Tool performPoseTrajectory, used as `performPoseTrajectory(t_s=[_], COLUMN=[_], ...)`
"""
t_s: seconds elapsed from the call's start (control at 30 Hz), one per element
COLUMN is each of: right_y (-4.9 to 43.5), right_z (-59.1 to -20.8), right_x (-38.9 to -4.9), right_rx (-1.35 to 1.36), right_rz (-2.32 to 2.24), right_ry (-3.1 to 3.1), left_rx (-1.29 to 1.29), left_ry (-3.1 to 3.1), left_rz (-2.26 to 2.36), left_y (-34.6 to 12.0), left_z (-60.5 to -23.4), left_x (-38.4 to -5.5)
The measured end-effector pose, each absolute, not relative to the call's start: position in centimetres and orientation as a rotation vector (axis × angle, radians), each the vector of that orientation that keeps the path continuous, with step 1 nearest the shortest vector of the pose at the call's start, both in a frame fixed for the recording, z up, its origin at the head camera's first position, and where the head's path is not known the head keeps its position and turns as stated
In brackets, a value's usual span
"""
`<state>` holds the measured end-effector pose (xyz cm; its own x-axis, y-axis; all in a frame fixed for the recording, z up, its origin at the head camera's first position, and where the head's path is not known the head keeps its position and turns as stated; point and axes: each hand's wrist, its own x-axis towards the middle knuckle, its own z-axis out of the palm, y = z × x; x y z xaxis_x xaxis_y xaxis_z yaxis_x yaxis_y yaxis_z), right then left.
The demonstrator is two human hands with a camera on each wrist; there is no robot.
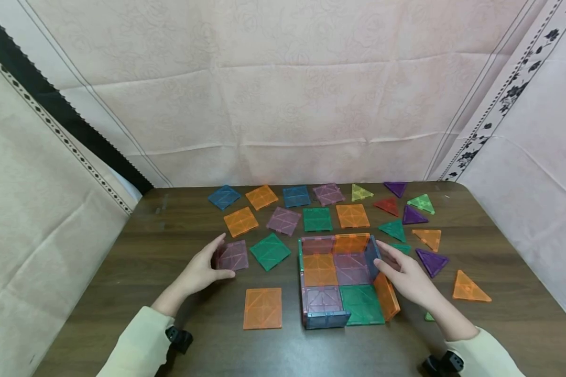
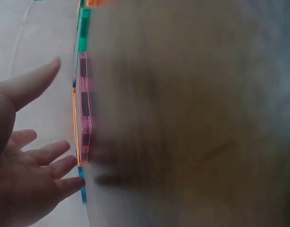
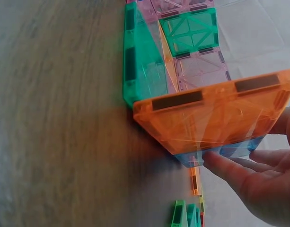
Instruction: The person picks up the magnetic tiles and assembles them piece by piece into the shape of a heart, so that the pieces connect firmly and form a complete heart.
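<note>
A low box of translucent magnetic tiles (image 1: 323,269) stands on the table, with walls round most of a base of orange, purple and green squares. At its right side my right hand (image 1: 407,275) holds the blue wall tile (image 1: 372,256), thumb at the top edge and fingers round the outside. Next to that tile, an orange wall tile (image 1: 387,296) leans outward; the right wrist view shows it close up (image 3: 215,113). My left hand (image 1: 200,269) is spread round the left side of a flat purple square tile (image 1: 232,255), thumb and fingers wide apart (image 2: 38,175).
Several loose square tiles lie behind and left of the box, among them a green one (image 1: 270,252) and an orange one (image 1: 262,309). Triangular tiles (image 1: 469,287) are scattered to the right. Pale cloth (image 1: 283,104) hangs behind the wooden table (image 1: 179,335).
</note>
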<state>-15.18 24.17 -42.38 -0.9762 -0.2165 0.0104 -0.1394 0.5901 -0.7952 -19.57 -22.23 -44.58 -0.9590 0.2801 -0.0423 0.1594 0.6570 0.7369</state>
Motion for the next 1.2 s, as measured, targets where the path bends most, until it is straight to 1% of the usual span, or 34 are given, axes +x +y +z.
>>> performPoseTrajectory(t_s=[0.27, 0.47, 0.67, 0.83, 1.0, 1.2], right_y=[24.1, 24.2, 24.1, 24.1, 24.1, 23.4], right_z=[-42.3, -42.4, -42.3, -41.9, -40.9, -38.7], right_x=[-15.1, -15.2, -15.2, -15.0, -14.7, -13.7], right_rx=[-0.293, -0.292, -0.277, -0.293, -0.338, -0.388], right_rz=[-1.349, -1.345, -1.344, -1.337, -1.364, -1.471], right_ry=[2.719, 2.732, 2.733, 2.750, 2.793, 2.788], left_rx=[0.362, 0.356, 0.365, 0.400, 0.564, 0.879], left_ry=[2.741, 2.780, 2.869, 2.926, 2.977, 2.955], left_rz=[1.010, 0.967, 0.907, 0.965, 1.084, 1.151], left_y=[-22.5, -22.4, -22.4, -21.8, -19.6, -15.6], left_z=[-44.6, -44.7, -44.6, -43.4, -40.8, -37.9], left_x=[-20.4, -20.9, -20.4, -19.4, -17.8, -15.2])
